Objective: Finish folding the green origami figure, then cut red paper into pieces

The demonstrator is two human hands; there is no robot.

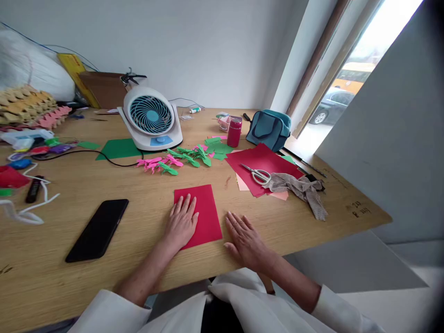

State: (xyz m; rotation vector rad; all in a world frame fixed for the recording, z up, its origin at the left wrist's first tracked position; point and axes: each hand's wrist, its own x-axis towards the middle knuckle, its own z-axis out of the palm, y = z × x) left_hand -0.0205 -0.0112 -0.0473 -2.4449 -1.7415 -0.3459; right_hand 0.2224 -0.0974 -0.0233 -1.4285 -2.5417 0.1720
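Note:
A rectangular piece of red paper [207,212] lies flat on the wooden table in front of me. My left hand [182,222] rests flat on its left part, fingers stretched out and slightly spread. Just beyond the paper's right edge, my right hand [244,238] lies palm down on the bare wood, with its thumb apart and nothing held. Larger red sheets [267,162] are stacked farther right, over some pale pink paper. White-handled scissors [258,175] lie on that stack, and a crumpled grey-brown cloth [298,185] overlaps its corner.
A black phone [97,230] lies to the left. Behind the paper are pink and green paper cutouts [176,159] and a white fan [151,118]. A red thermos [235,132] and a teal bag [268,128] stand at the back right. White cords [31,212] trail at far left.

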